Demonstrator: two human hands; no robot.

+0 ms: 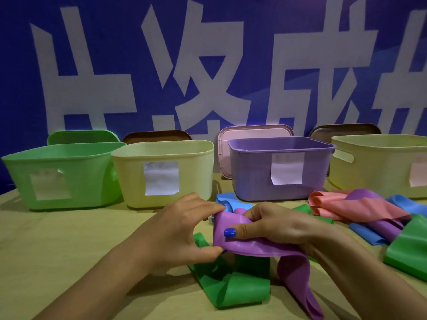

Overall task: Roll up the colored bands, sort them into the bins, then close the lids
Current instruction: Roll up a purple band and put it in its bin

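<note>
Four open plastic bins, starting with the green bin [62, 176], stand in a row at the back of the tan worktop [69, 250], lids propped behind for free access. The left hand [182, 229] and right hand [272, 225] both pinch the flat purple rubber band [233, 241] mid-air, apparently starting its roll; its tail hangs toward the worktop.
</note>
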